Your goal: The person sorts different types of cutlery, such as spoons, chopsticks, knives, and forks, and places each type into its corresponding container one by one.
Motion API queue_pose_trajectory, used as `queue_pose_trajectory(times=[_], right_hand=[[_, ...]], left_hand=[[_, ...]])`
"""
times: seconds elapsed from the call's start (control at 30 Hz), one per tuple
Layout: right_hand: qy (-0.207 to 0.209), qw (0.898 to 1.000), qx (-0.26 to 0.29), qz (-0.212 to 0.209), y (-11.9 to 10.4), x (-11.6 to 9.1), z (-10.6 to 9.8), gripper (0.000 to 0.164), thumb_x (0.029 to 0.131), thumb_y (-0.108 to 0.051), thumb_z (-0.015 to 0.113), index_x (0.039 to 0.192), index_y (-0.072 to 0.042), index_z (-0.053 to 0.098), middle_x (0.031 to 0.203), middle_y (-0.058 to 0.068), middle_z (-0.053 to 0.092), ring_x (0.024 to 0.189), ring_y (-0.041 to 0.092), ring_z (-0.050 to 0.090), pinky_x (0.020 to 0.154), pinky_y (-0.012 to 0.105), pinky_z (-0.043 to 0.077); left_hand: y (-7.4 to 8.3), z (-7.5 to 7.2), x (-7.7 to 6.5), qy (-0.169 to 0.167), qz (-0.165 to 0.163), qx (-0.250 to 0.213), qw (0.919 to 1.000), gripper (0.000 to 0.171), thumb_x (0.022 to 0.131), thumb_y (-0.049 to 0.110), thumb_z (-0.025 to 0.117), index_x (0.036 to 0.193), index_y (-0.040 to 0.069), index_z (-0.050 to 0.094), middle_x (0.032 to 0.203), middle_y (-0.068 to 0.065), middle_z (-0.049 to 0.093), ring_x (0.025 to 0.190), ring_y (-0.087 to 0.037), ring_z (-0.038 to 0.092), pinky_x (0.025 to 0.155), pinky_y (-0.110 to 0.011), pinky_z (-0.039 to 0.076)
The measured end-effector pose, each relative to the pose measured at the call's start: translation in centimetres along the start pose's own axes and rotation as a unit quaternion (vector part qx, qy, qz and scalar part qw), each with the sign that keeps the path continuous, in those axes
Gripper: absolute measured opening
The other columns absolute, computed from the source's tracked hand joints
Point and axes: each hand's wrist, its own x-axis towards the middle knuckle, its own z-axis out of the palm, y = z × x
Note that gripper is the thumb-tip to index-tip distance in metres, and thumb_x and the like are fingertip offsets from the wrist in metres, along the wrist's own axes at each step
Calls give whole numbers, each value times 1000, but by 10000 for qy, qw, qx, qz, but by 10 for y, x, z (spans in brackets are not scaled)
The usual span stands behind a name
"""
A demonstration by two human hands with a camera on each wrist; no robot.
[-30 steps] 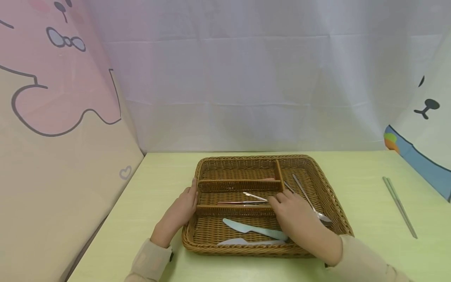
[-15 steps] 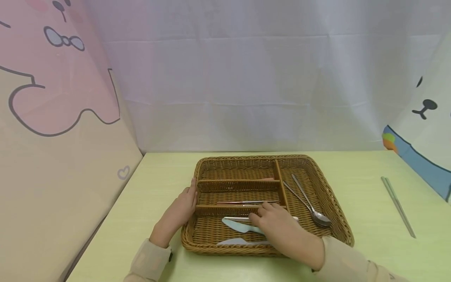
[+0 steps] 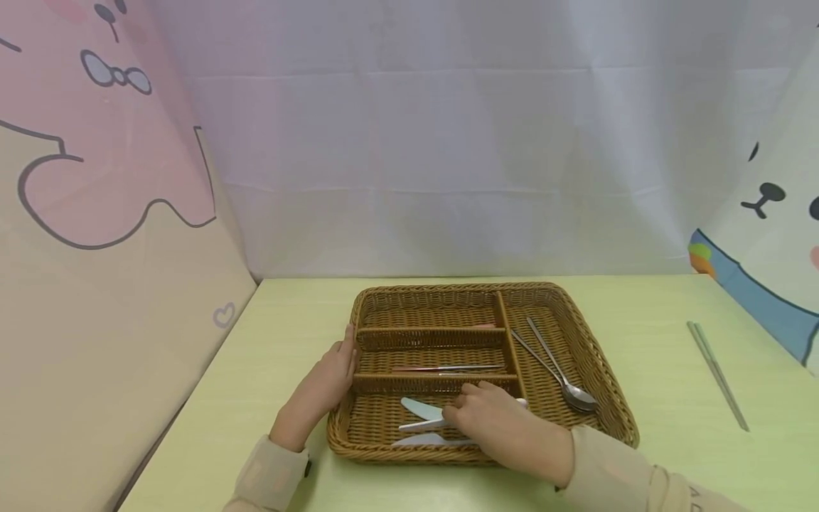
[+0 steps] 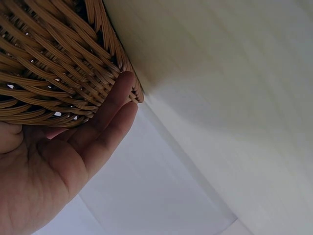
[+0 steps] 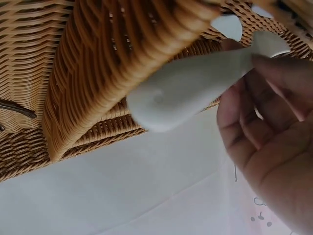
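Note:
My right hand (image 3: 502,427) pinches a white knife (image 5: 181,90) by its narrow part, low over the front compartment of a brown wicker cutlery basket (image 3: 441,288). In the right wrist view the broad handle end overlaps the basket's woven divider (image 5: 98,78). A pale teal knife (image 3: 417,408) lies partly behind the white one, and a light grey-white knife (image 3: 422,439) lies along the front wall. My left hand (image 3: 323,380) rests against the basket's left outer side, and its straight fingers (image 4: 110,139) touch the weave in the left wrist view.
Red-and-silver chopsticks (image 3: 441,368) lie in the middle compartment. Metal spoons (image 3: 579,398) cross in the right compartment. A reddish item (image 3: 486,326) shows at the back divider. Greenish chopsticks (image 3: 718,375) lie on the table to the right. White cloth (image 3: 409,142) hangs behind.
My right hand has carried the white knife from over the middle compartment, leftward and nearer, into the front one. It now overlaps the teal knife. The left hand has stayed at the basket's side.

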Motion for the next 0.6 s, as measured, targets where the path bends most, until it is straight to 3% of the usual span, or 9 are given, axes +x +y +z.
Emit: queue_pose_trajectory(times=[0.27, 0.6], right_hand=[[-173, 9994, 235, -190, -2, 1, 5, 12, 77, -25, 68, 88, -21, 69, 73, -11, 65, 62, 3, 47, 52, 16, 33], [-284, 9989, -275, -253, -1, 1, 7, 11, 77, -15, 70, 87, -17, 67, 75, -7, 63, 65, 6, 52, 51, 18, 36]], left_hand=[[0, 0, 0, -6, 3, -41, 10000, 54, 100, 15, 31, 144, -7, 8, 119, -29, 51, 81, -25, 59, 72, -39, 51], [0, 0, -1, -23, -47, -7, 10000, 54, 101, 15, 31, 144, -6, 9, 120, -28, 50, 79, -23, 59, 70, -37, 50]])
